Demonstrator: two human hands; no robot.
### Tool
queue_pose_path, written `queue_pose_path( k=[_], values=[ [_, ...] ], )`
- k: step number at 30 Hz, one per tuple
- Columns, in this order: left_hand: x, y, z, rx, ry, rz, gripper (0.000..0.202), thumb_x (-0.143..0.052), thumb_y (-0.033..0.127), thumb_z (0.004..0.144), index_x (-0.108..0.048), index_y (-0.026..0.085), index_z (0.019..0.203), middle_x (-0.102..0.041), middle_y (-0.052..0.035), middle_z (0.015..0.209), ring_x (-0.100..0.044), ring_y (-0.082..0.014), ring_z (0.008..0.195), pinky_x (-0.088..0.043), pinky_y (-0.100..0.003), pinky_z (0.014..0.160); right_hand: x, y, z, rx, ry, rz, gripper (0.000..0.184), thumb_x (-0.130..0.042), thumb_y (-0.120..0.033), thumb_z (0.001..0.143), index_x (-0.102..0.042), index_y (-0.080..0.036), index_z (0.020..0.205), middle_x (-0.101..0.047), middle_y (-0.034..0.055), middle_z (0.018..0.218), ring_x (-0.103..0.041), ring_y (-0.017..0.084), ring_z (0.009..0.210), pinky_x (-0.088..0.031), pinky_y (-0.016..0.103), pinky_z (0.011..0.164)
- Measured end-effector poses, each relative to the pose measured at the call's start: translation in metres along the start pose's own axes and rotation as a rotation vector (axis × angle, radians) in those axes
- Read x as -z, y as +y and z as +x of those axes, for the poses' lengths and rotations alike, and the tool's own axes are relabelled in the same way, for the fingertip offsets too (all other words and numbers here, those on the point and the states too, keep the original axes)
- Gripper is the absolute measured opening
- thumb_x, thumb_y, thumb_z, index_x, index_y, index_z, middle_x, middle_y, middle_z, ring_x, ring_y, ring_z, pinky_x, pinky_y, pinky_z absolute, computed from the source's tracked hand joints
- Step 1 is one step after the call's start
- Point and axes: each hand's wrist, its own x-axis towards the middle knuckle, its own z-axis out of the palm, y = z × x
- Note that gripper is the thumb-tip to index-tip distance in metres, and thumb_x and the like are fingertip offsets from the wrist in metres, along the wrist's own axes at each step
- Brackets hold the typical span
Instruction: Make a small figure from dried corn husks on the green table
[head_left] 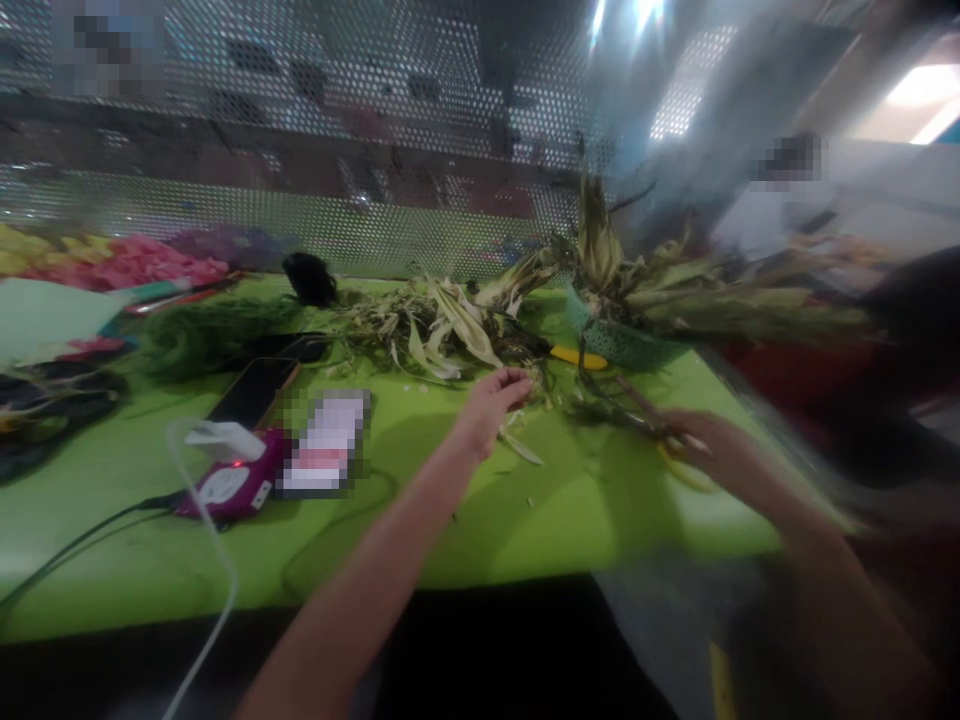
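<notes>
Right hand (pixel 701 445) looks wrapped round some blurry stick-like thing (pixel 637 403), can't tell if the left hand (pixel 487 408) has anything pinched, and with dry husks (pixel 461 325) heaped just beyond it on the green table (pixel 540 530), a careless sweep could scatter them.

it looks like a craft workspace, though whether workshop, classroom or stall cannot be told. a bright green table (pixel 555 525) fills the middle of the frame, bearing heaped dry husks (pixel 459 322) at the centre, a green basket (pixel 622 343) of stalks to the right and pink ruffled material (pixel 154 262) at the left. a perforated metal screen (pixel 427 130) spans the top; a blurred person (pixel 750 225) shows at upper right.
</notes>
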Motion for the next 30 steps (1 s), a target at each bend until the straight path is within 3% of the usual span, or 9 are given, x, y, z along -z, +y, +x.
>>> queue_pose_path(
  k=[3,8,12,19,22,26,30],
  values=[
    [-0.003,0.003,-0.003,-0.003,0.015,0.022,0.015,-0.070,0.025,0.075,-0.063,0.015,0.084,-0.062,-0.0006,0.081,-0.055,-0.0094,0.072,-0.045,-0.027,0.077,0.003,-0.045,0.022,0.031,0.088,0.266,0.034,-0.053,-0.038,0.089,-0.067,-0.025,0.117,-0.069,0.0080,0.115,-0.065,0.026,0.102,-0.052,0.039,0.087],
    [-0.005,0.005,-0.002,-0.071,0.056,0.021,0.014,-0.070,0.021,0.072,-0.059,0.016,0.079,-0.059,0.0013,0.076,-0.054,-0.0091,0.072,-0.044,-0.026,0.077,-0.009,-0.133,0.069,0.088,0.124,0.564,0.026,-0.060,-0.037,0.087,-0.071,-0.022,0.105,-0.072,0.0054,0.102,-0.067,0.021,0.089,-0.052,0.033,0.080],
    [-0.002,0.009,0.001,-0.150,0.074,0.020,0.017,-0.072,0.020,0.069,-0.060,0.016,0.079,-0.058,0.0023,0.077,-0.053,-0.0082,0.074,-0.043,-0.023,0.077,-0.024,-0.169,0.095,0.103,0.122,0.669,0.024,-0.066,-0.036,0.082,-0.073,-0.019,0.097,-0.073,0.0046,0.088,-0.065,0.018,0.075,-0.050,0.029,0.068],
    [0.003,0.012,0.003,-0.134,0.054,0.070,0.020,-0.074,0.023,0.067,-0.062,0.015,0.081,-0.059,0.0014,0.081,-0.052,-0.0088,0.077,-0.041,-0.023,0.078,-0.044,-0.176,0.106,0.062,0.131,0.831,0.020,-0.067,-0.035,0.078,-0.072,-0.017,0.085,-0.070,0.0029,0.077,-0.060,0.015,0.068,-0.046,0.027,0.063],
    [0.005,0.014,0.004,-0.121,0.011,0.145,0.019,-0.073,0.023,0.069,-0.063,0.015,0.084,-0.060,0.0002,0.081,-0.053,-0.0101,0.077,-0.041,-0.025,0.080,-0.049,-0.171,0.106,0.062,0.137,0.801,0.019,-0.066,-0.034,0.079,-0.070,-0.017,0.083,-0.068,0.0025,0.075,-0.058,0.015,0.067,-0.044,0.028,0.064],
    [0.020,0.030,0.001,-0.195,0.031,0.441,0.027,-0.076,0.020,0.066,-0.065,0.015,0.090,-0.062,-0.0024,0.084,-0.054,-0.0132,0.078,-0.040,-0.028,0.079,-0.054,-0.158,0.106,0.044,0.158,0.728,0.017,-0.064,-0.033,0.079,-0.068,-0.017,0.083,-0.065,0.0019,0.074,-0.055,0.015,0.067,-0.041,0.027,0.065],
    [0.040,0.044,-0.013,-0.136,-0.029,0.881,0.015,-0.076,0.027,0.066,-0.067,0.017,0.069,-0.062,-0.0021,0.068,-0.049,-0.0145,0.065,-0.037,-0.027,0.069,-0.058,-0.145,0.107,0.030,0.152,0.765,0.016,-0.064,-0.032,0.079,-0.065,-0.017,0.082,-0.063,0.0011,0.073,-0.052,0.014,0.067,-0.039,0.027,0.064]
  ],
)
